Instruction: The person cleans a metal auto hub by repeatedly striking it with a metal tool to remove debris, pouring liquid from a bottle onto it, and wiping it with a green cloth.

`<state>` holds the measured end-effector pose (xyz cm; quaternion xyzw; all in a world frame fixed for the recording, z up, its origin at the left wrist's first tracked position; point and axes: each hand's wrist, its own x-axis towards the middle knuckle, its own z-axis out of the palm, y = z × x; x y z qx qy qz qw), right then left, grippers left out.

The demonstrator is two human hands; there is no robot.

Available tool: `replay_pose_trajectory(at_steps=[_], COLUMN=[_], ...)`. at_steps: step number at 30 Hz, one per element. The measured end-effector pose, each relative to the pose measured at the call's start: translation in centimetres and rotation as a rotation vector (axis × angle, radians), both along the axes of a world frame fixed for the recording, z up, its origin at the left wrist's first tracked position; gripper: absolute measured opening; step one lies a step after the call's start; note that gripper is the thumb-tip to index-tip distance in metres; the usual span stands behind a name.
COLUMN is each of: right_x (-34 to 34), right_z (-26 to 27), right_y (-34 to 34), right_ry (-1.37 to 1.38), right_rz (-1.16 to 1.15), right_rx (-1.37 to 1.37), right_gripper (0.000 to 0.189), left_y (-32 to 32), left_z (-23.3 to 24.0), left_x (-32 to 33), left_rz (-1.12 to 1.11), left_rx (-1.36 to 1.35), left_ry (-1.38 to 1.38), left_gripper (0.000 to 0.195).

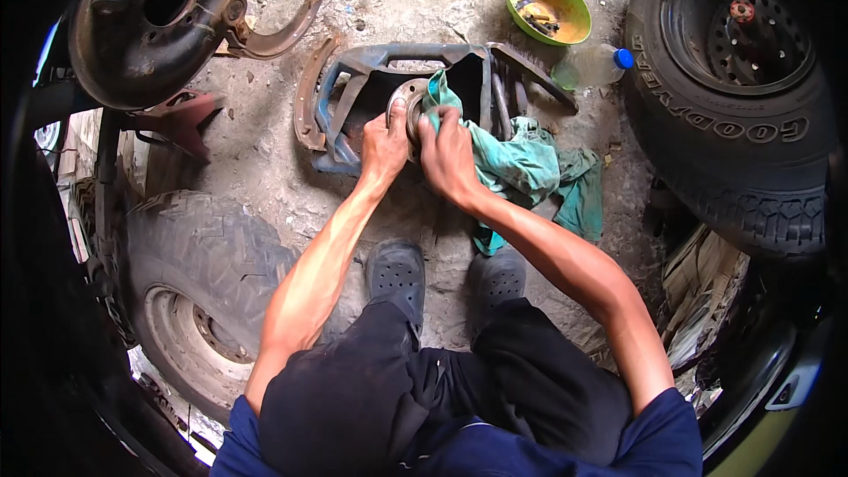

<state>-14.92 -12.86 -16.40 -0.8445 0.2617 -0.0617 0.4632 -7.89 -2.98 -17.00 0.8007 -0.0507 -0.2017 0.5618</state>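
Note:
A round metal flange (409, 91), dull grey with small holes, is held up between my two hands. My left hand (387, 144) grips its left side, thumb on its face. My right hand (448, 151) presses a green cloth (523, 162) against its right side; the cloth trails off to the right and down. Beneath lies an open-topped, worn blue toolbox or metal casing (344, 66). One curved brake shoe (308, 96) leans at its left, another (281, 43) lies beyond it. What part of the flange my fingers cover is hidden.
A green bowl (583, 16) holds small metal parts in brownish liquid. Beside it lies a plastic bottle (589, 67) with a blue cap. A large tyre (729, 146) is at right, a worn tyre (205, 245) at lower left. A wheel hub drum (139, 20) and red jack stand (182, 119) are upper left.

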Motion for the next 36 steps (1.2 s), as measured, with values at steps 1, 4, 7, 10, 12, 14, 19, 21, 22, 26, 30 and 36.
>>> replay_pose_trajectory(at_steps=[1, 4, 7, 10, 12, 14, 19, 21, 22, 26, 30, 36], right_x=[-1.3, -1.4, -0.3, 0.4, 0.6, 0.7, 1.9, 1.7, 1.2, -0.1, 0.4, -0.7], right_z=[-1.1, -1.3, -0.2, 1.4, 2.4, 1.7, 2.1, 1.0, 1.0, -0.4, -1.9, 3.1], right_y=[-0.9, -3.1, -4.9, -4.9, -4.0, -2.5, -0.1, 0.2, -0.3, -2.3, -3.4, -4.1], right_ry=[-0.156, -0.324, -0.255, -0.119, 0.001, -0.037, 0.141, 0.084, 0.067, -0.375, -0.418, -0.105], right_rz=[0.203, 0.477, 0.775, 0.853, 0.824, 0.615, 0.171, 0.293, 0.504, 0.605, 0.643, 0.151], right_rx=[-0.200, -0.326, -0.529, -0.507, -0.388, -0.239, 0.003, -0.219, -0.399, -0.332, -0.278, 0.027], right_gripper=[0.039, 0.054, 0.084, 0.092, 0.094, 0.094, 0.090, 0.085, 0.082, 0.067, 0.066, 0.054], left_y=[-0.1, 0.3, 0.7, 1.2, 1.4, 1.4, 1.2, 1.1, 1.4, 2.0, 1.4, 3.1], left_z=[-0.3, -1.2, -1.2, -0.9, -0.8, -1.1, -1.6, -1.7, -1.7, -2.6, -1.9, -2.2], left_x=[-0.2, -0.5, -0.2, -0.3, -0.5, -0.6, -0.6, -0.5, -0.6, -0.4, -1.1, -0.9], left_rz=[0.003, 0.019, 0.011, -0.006, -0.003, 0.012, 0.000, 0.002, -0.003, 0.017, 0.063, 0.094], left_rx=[-0.005, -0.007, -0.016, 0.023, -0.059, -0.134, -0.067, -0.062, -0.104, -0.152, -0.158, -0.111], left_ry=[-0.014, -0.045, -0.052, -0.091, -0.056, -0.025, -0.086, -0.103, -0.115, -0.097, -0.088, -0.077], left_gripper=[0.057, 0.057, 0.058, 0.059, 0.058, 0.059, 0.062, 0.062, 0.062, 0.056, 0.056, 0.058])
